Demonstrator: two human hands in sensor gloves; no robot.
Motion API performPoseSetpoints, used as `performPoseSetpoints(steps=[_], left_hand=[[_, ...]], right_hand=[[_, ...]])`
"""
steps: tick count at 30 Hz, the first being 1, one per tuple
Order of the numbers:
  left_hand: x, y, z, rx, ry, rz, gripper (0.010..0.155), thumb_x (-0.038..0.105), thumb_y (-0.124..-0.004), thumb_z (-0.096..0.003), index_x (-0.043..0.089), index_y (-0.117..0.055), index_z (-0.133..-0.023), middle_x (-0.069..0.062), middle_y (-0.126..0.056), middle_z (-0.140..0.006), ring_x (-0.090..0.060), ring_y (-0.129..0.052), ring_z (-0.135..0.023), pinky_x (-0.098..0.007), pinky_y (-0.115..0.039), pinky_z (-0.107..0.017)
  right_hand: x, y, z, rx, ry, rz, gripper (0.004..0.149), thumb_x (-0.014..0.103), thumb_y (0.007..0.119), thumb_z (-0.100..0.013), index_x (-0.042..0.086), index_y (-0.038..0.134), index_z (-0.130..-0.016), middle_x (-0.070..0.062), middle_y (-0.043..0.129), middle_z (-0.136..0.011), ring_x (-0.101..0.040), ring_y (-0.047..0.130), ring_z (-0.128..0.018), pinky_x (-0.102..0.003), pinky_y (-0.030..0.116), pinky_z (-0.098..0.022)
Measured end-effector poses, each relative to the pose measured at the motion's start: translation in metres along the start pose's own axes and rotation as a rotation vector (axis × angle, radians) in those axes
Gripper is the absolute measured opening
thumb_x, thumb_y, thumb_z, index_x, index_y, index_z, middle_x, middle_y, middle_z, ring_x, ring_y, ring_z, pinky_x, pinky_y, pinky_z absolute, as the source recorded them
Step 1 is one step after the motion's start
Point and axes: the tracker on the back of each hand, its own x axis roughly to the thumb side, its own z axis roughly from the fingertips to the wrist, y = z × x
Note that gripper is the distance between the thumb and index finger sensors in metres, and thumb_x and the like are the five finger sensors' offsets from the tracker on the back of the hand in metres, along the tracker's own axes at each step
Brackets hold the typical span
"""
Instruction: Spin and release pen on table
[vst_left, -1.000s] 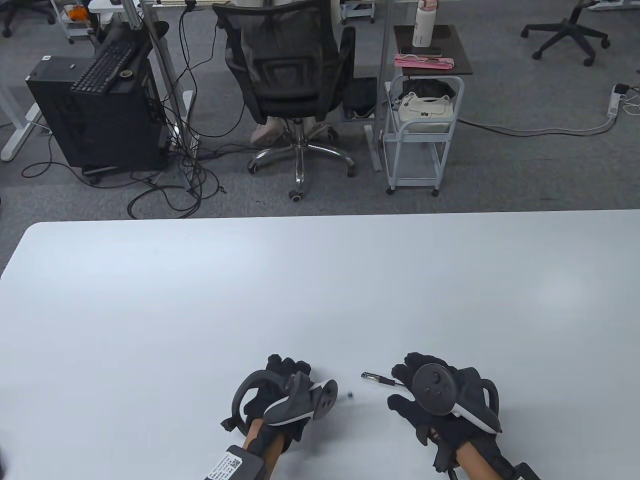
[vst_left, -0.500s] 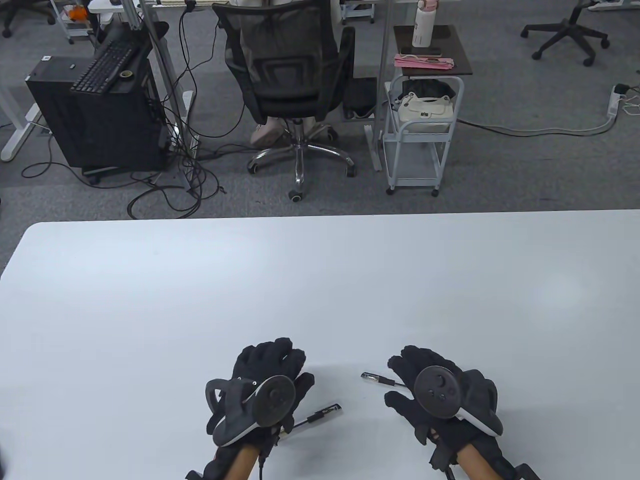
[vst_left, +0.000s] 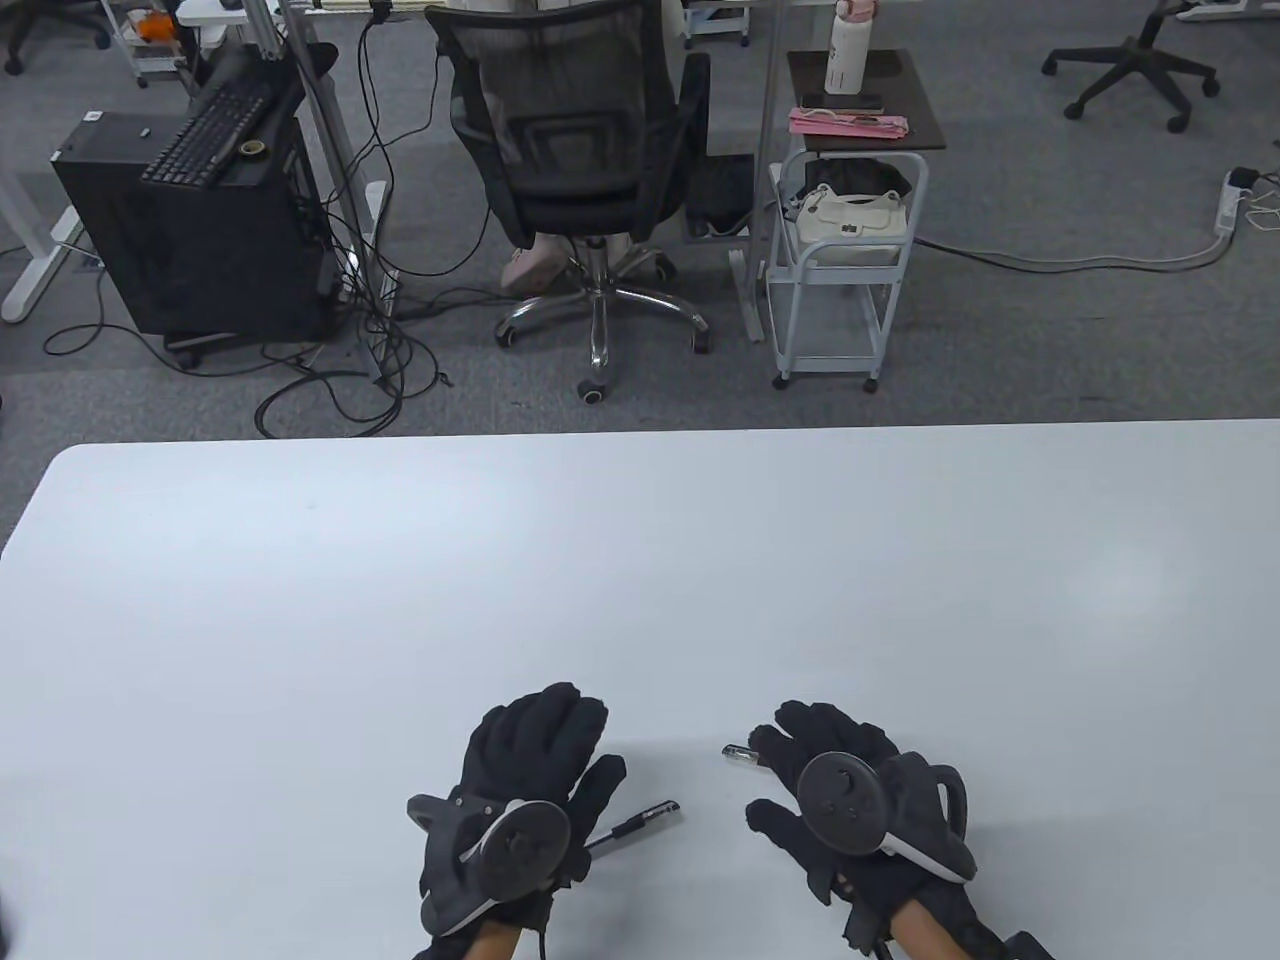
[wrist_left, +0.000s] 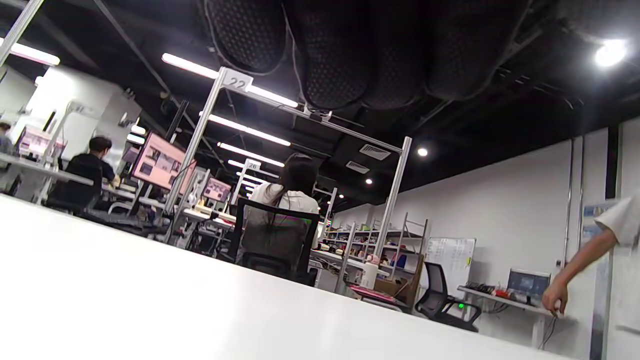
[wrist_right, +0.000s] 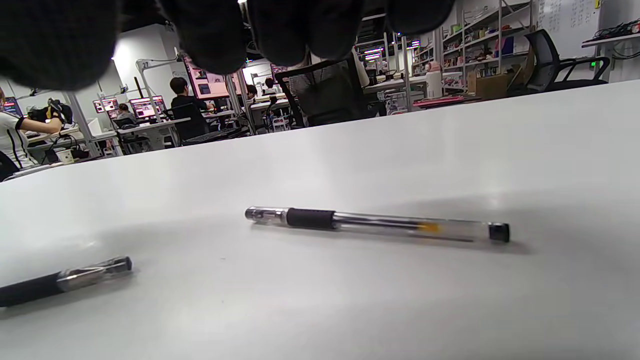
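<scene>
A black pen (vst_left: 640, 820) lies on the white table (vst_left: 640, 560), its back end hidden under the thumb side of my left hand (vst_left: 535, 740). That hand lies palm down with the fingers stretched out. In the left wrist view its fingers (wrist_left: 330, 50) hang above the table with nothing in them. A clear pen with a black grip (wrist_right: 375, 225) lies free on the table under my right hand (vst_left: 830, 745); only its tip (vst_left: 738, 753) shows in the table view. The right fingers (wrist_right: 280, 25) hover above it without touching. The black pen's end (wrist_right: 65, 282) also shows in the right wrist view.
The table's far edge lies well beyond both hands. Behind it stand an office chair (vst_left: 570, 150) and a small white cart (vst_left: 845, 260) on the carpet, off the table.
My left hand has rolled from its side to palm down and spread its fingers; the black pen now lies on the table beside it. My right hand has slid a little left over the clear pen.
</scene>
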Motion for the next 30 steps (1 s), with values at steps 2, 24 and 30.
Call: performPoseSetpoints(steps=[2,24,30], left_hand=[[-0.0014,0.0018,0.0017,-0.008,0.001,0.022,0.058,0.059,-0.074,-0.0429,0.029,-0.079,-0.093,-0.004,-0.079,-0.104,-0.03,-0.082,-0.094,-0.058,-0.064,-0.071],[-0.0008,0.0001,0.0054,-0.025,-0.024,0.04,0.059,0.06,-0.074,-0.0423,0.029,-0.079,-0.093,-0.004,-0.078,-0.104,-0.03,-0.082,-0.094,-0.057,-0.064,-0.071],[0.0011,-0.0014,0.0051,-0.038,-0.032,0.03,0.059,0.059,-0.075,-0.0423,0.029,-0.079,-0.093,-0.004,-0.078,-0.104,-0.03,-0.082,-0.094,-0.057,-0.064,-0.071]], right_hand=[[0.001,0.0019,-0.0005,0.008,-0.003,0.006,0.067,0.056,0.078,-0.044,0.027,0.062,-0.102,-0.009,0.053,-0.111,-0.038,0.053,-0.103,-0.067,0.048,-0.069],[-0.0002,-0.0038,0.0024,-0.026,0.005,-0.024,0.067,0.056,0.078,-0.044,0.027,0.062,-0.102,-0.009,0.053,-0.111,-0.038,0.053,-0.103,-0.067,0.048,-0.069],[0.0014,-0.0034,0.0024,-0.026,-0.007,-0.013,0.067,0.057,0.077,-0.044,0.027,0.062,-0.102,-0.009,0.053,-0.111,-0.038,0.053,-0.103,-0.067,0.048,-0.069]])
